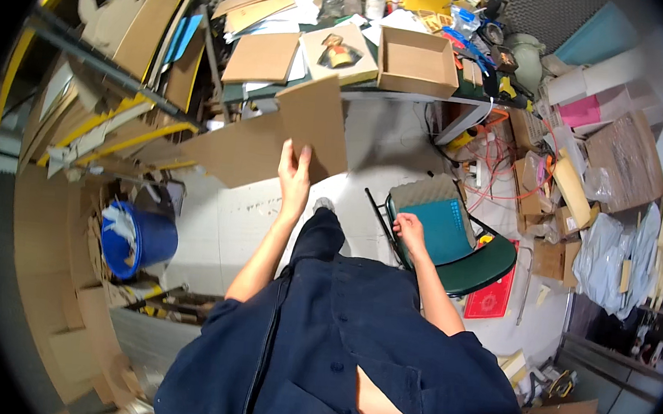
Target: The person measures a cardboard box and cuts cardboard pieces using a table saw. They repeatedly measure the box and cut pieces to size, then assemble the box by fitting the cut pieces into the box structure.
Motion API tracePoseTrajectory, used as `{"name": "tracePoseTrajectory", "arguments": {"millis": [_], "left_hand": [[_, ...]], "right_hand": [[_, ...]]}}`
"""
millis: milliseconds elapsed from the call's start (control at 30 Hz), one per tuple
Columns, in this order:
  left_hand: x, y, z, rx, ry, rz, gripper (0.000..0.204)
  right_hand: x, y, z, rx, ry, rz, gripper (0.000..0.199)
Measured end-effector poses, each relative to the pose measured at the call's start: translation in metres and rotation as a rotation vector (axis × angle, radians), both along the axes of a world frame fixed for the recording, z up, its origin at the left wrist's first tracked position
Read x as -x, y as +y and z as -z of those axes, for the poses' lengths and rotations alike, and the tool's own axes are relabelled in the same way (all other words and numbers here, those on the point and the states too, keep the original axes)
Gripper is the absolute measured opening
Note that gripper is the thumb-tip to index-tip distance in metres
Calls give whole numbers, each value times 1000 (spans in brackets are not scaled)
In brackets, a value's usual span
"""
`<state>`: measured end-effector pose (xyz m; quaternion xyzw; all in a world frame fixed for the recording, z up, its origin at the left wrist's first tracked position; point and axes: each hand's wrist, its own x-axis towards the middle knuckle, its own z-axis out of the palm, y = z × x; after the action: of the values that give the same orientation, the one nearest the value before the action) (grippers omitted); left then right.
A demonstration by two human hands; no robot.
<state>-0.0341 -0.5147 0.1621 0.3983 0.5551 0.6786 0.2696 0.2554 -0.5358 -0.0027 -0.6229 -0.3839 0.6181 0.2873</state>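
In front of me my left hand (294, 182) is closed on the lower edge of a brown cardboard sheet (313, 119), which stands tilted up before the table. Another wide flap or piece of cardboard (238, 151) stretches left from it toward the shelf; whether the two are joined I cannot tell. My right hand (409, 231) hovers above a folding chair with a green backrest (472, 265) and a teal panel on it. Its fingers are curled in, and nothing shows between them.
Ahead, the table holds an open cardboard box (415, 84), a flat box with a picture (339, 52), cardboard pieces (262, 57) and clutter. A blue bin (157, 241) and loaded shelf (115, 70) stand left. Orange cables (501, 163) and wrapped packages (627, 162) lie right.
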Motion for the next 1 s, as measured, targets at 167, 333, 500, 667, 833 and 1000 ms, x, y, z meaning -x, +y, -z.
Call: {"name": "tracePoseTrajectory", "arguments": {"millis": [167, 333, 500, 667, 833, 1000], "left_hand": [[8, 176, -22, -69, -58, 366, 29], [-21, 331, 10, -138, 326, 493, 22], [-56, 419, 47, -121, 732, 684, 20], [-50, 508, 113, 142, 1174, 854, 26], [-47, 552, 147, 143, 1422, 673, 18], [-44, 575, 132, 240, 1416, 474, 35]], "right_hand": [[15, 62, -31, -63, -16, 192, 25], [22, 98, -60, 14, -89, 335, 27], [16, 155, -58, 2, -54, 422, 26], [3, 256, -54, -78, 9, 452, 23], [-26, 376, -35, -329, -213, 408, 20], [-43, 477, -44, -527, -543, 109, 36]]}}
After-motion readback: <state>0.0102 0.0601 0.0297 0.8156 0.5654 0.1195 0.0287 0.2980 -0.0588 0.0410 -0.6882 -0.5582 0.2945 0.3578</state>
